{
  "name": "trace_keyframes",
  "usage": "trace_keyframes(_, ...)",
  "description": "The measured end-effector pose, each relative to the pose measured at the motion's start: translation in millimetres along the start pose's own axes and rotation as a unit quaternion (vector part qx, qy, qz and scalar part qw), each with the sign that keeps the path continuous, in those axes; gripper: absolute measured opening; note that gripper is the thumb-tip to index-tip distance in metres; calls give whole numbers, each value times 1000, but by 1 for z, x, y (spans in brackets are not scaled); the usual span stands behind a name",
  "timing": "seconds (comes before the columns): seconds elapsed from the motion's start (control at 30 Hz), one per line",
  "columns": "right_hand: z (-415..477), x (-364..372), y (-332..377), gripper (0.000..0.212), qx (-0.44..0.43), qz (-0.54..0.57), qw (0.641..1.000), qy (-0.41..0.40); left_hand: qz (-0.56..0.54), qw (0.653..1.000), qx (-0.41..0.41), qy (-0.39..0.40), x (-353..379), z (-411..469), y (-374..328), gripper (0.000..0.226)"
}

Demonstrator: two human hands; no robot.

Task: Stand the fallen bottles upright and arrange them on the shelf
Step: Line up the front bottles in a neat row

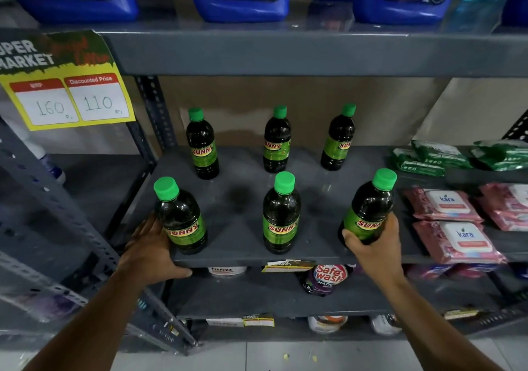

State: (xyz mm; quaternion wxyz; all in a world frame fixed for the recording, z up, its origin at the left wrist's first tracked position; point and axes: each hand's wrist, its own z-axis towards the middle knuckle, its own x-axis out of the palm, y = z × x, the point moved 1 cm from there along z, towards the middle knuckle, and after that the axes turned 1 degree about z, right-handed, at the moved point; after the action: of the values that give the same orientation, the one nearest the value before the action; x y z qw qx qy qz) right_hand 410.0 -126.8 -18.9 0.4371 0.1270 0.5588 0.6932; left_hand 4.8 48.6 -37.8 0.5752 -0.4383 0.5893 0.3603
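Bottles with green caps are standing upright on the grey shelf (237,236), six of them in two rows of three, and none is lying down that I can see. The right hand (374,242) is wrapping around the lower body of the front right bottle (368,210), fingers curling round its far side and thumb pressing the label, so it is closing on that bottle; this one is tilting a little, cap leaning away from the palm toward the wipe packs (454,239) just beyond it. The left hand (151,250) is cupping the base of the front left bottle (180,216), fingers together behind it and thumb hooking under the shelf's front edge, more steadying than gripping. The front middle bottle (281,213) is standing free between the two hands, touching neither, and the back row (277,139) is sitting farther in, beyond the fingertips. The job looks nearly finished, with only the squaring of the front row remaining. The risk, as I judge it, is at the edge: both held bottles are sitting very close to the lip nearest the wrists, and a pull toward the body instead of a push inward could be tipping one off onto the lower shelf. Letting go of the right bottle while it is leaning could also be toppling it into the packs beside it.
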Motion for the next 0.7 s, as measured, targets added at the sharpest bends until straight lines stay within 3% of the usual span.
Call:
trace_keyframes(0.1, -25, 2, 5, 92, -166, -57, 981, -89, -1, 1000, -1, -2, -1, 0, -2, 143)
trace_keyframes(0.17, -48, 16, 12, 91, -257, -71, 964, -25, -6, 1000, 0, 0, -1, 0, -1, 142)
trace_keyframes(0.27, -65, 51, 31, 92, -173, -62, 973, 143, -7, 1000, 4, 7, -2, 1, -1, 142)
trace_keyframes(0.37, -57, 80, 38, 112, -31, 9, 974, 224, -7, 1000, 0, 7, -1, -1, -2, 142)
trace_keyframes(0.43, -46, 89, 38, 112, -3, 12, 969, 245, -2, 1000, 0, 10, -2, -1, -3, 142)
trace_keyframes(0.57, -42, 93, 42, 86, -12, -23, 970, 242, -5, 1000, 0, 5, -1, -1, -1, 140)
trace_keyframes(0.7, -43, 97, 40, 82, -4, -31, 970, 240, -13, 1000, 5, 4, -2, -1, -2, 140)
